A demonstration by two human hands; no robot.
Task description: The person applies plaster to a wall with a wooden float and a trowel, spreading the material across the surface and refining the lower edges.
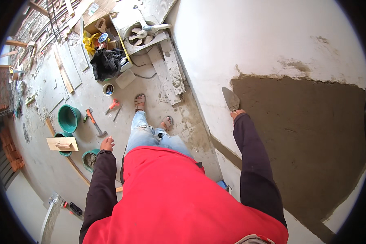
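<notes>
My right hand (237,114) is closed round the handle of a pointing trowel (231,99), whose grey blade points away from me along the white wall (215,49). The blade lies beside the upper left corner of a large brown patch of mortar (301,138) on that wall. The patch has a ragged top edge, and a few smears show above it. My left hand (107,144) hangs at my side with loosely bent fingers and nothing in it. Near it are a green bucket with mortar inside (86,161) and a claw hammer (96,123) on the floor.
A green bucket (60,118) stands left, near a wooden float (55,144) resting on another bucket. Ahead are a box of tools (126,61), a black bag (105,67), a fan (139,36) and boards (162,71). An orange-handled tool (112,105) lies by my feet.
</notes>
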